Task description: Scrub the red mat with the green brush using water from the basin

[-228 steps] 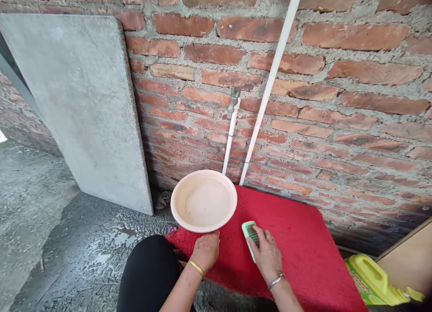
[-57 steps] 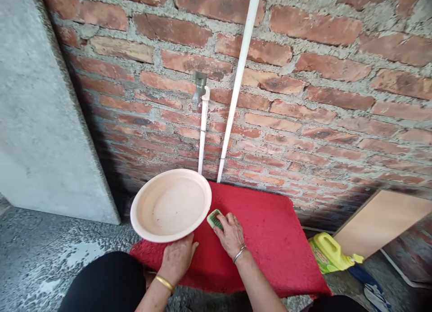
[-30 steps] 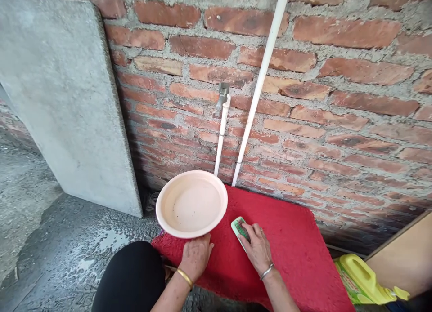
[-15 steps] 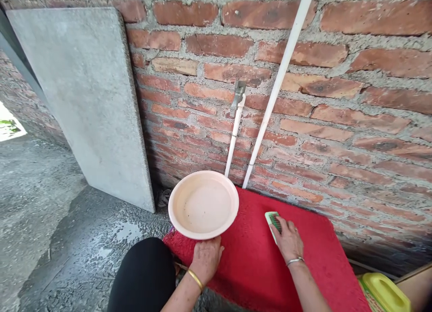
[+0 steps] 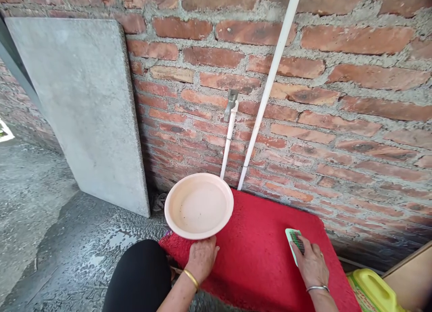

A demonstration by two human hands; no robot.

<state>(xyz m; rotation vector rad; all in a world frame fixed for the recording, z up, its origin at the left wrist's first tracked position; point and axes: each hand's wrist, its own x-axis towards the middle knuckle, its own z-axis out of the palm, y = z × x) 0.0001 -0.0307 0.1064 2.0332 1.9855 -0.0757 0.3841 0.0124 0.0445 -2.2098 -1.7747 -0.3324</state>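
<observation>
A pale pink plastic basin (image 5: 199,206) with a few dark specks inside is at the left end of a surface covered in red cloth (image 5: 256,240). My left hand (image 5: 202,258), wearing a gold bangle, is closed at the basin's near rim; its fingertips are hidden under the rim. My right hand (image 5: 312,265), with a ring and a silver bangle, grips a light green scrubbing brush (image 5: 292,240) over the right part of the red cloth. The brush's dark and green bristles are showing between its edge and my fingers.
A brick wall (image 5: 293,132) runs behind, with white pipes (image 5: 258,118) and a tap (image 5: 231,104). A concrete slab (image 5: 87,114) leans at left above wet floor (image 5: 111,244). A yellow jug (image 5: 373,289) and cardboard (image 5: 413,276) stand at lower right. My knee (image 5: 138,276) is beside the basin.
My right hand has moved right and nearer to me with the brush over the red cloth. My left hand stays at the basin's rim. The view has shifted slightly.
</observation>
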